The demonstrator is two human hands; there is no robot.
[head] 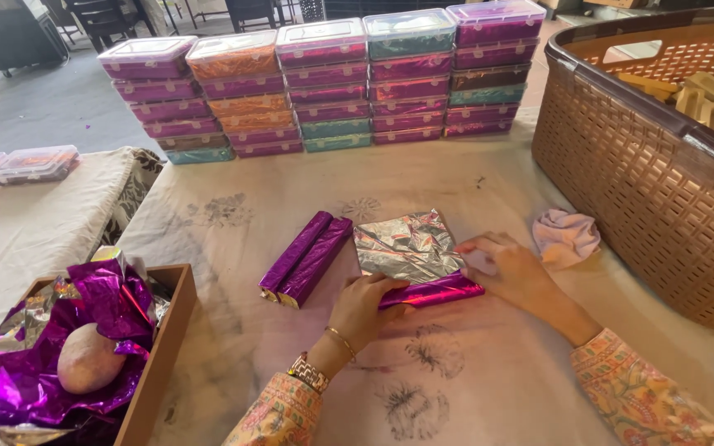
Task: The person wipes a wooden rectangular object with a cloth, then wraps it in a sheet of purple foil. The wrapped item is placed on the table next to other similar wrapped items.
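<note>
A sheet of foil (406,244), silver side up, lies on the cloth-covered table (489,372). Its near edge is rolled over a long bar, showing shiny purple (435,291). My left hand (365,306) presses on the left end of this roll. My right hand (510,268) holds down its right end and the foil's corner. Two bars wrapped in purple foil (306,258) lie side by side just left of the sheet.
Stacks of lidded plastic boxes (332,83) line the table's far edge. A brown woven basket (654,173) with pale bars stands at right, a crumpled pink cloth (566,237) beside it. A wooden box (163,347) with purple foil scraps sits at near left.
</note>
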